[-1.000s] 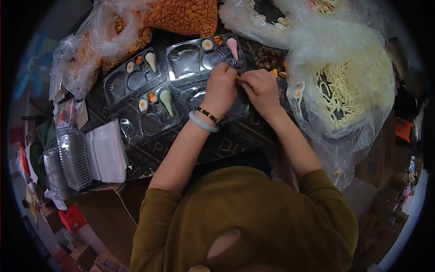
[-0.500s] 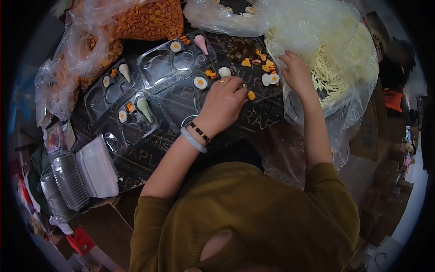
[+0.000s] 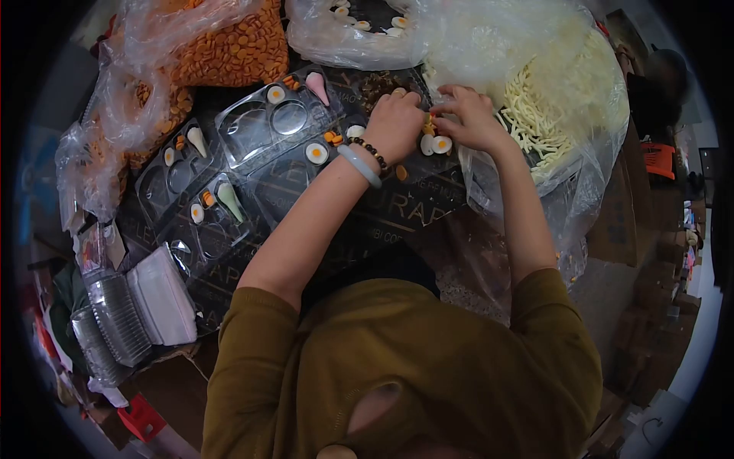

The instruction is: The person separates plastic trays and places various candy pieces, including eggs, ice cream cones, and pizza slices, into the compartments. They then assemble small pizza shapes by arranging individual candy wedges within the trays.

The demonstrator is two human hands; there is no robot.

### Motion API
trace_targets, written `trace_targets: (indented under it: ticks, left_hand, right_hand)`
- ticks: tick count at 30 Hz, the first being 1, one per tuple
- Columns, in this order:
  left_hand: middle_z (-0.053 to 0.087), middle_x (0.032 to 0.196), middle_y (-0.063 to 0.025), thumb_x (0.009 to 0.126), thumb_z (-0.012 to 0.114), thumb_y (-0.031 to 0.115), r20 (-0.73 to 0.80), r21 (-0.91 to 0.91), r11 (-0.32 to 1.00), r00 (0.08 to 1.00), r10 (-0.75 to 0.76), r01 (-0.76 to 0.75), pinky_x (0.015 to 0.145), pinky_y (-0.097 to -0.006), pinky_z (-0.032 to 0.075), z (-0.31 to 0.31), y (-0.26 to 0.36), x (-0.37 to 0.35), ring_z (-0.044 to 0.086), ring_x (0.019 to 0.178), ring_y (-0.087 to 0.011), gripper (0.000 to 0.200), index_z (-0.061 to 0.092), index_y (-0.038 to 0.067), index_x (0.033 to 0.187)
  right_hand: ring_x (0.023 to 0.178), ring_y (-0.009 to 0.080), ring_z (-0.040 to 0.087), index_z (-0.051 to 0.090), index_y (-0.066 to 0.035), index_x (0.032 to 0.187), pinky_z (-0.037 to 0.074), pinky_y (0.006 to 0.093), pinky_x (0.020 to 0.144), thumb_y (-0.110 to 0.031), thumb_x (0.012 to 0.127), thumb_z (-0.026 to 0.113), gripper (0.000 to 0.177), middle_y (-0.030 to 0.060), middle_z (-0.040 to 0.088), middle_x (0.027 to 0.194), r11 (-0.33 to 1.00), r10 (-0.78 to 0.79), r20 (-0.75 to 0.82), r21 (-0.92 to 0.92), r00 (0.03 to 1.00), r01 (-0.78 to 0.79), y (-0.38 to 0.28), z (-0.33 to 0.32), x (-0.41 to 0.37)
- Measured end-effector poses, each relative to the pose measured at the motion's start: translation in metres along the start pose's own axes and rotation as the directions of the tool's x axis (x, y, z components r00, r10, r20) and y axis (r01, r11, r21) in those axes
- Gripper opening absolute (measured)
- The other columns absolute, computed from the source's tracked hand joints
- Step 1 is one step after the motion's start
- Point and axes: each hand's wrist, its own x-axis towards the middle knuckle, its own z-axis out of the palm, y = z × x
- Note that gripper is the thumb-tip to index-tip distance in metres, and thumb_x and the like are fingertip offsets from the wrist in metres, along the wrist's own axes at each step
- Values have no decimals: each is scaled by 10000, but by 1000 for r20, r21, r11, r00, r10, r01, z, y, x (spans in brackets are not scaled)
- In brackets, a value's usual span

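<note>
White-and-yellow egg slices (image 3: 442,144), two of them and toy-sized, lie side by side on the dark lettered worktop (image 3: 413,210), right between the two hands. They're flat rounds with a white rim and an orange-yellow dot in the middle. A few small yellow-orange bits (image 3: 428,126) sit just above them.

Only the head view to go on, so here's what it gives. The left hand (image 3: 394,121) comes in from the lower left, knuckles up, fingers curled down at the edge of that little pile. A pale bangle (image 3: 358,165) and a dark beaded bracelet (image 3: 375,153) sit on its wrist. The right hand (image 3: 470,118) comes in from the other side, fingers bent with the tips down on the bits, nearly touching the left one. Both look mostly closed up, but honestly I can't tell if either has anything pinched, since the fingertips are hidden.

Just beside the left wrist is a clear compartment tray (image 3: 287,180) with some small pieces in its pockets. The right hand sits at the edge of a clear bag of pale noodle strands (image 3: 558,99). A bag of orange discs (image 3: 229,50) is up in the top left, well apart.
</note>
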Motion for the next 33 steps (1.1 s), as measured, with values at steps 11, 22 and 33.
trace_targets:
  ticks: [11, 22, 33]
  left_hand:
    - [564, 879, -97, 748, 619, 46, 64, -343, 936, 993, 101, -74, 747, -390, 464, -37, 53, -68, 549, 889, -296, 20, 607, 32, 755]
    - [577, 843, -134, 752, 613, -19, -141, -568, 812, 956, -259, 136, 746, -387, 474, -42, 64, -96, 566, 831, -322, 81, 590, 8, 825]
    - [658, 764, -105, 776, 709, 61, -189, -507, 671, 690, -699, 541, 620, -271, 497, -58, 5, -130, 641, 666, -175, 131, 675, -2, 885]
  right_hand:
    - [1291, 276, 401, 715, -162, 1022, 248, 439, 1032, -256, 771, 718, 268, 101, 467, 1373, 994, -105, -181, 24, 978, 111, -8, 5, -45]
    - [898, 214, 587, 675, -97, 831, 368, 375, 803, -150, 762, 689, 88, 16, 621, 889, 996, -43, -254, 69, 966, 62, -53, 22, -22]
    - [822, 103, 646, 642, -26, 946, 512, 236, 707, -33, 828, 684, 125, 64, 679, 943, 390, 349, -45, 915, 936, -102, -91, 24, -23]
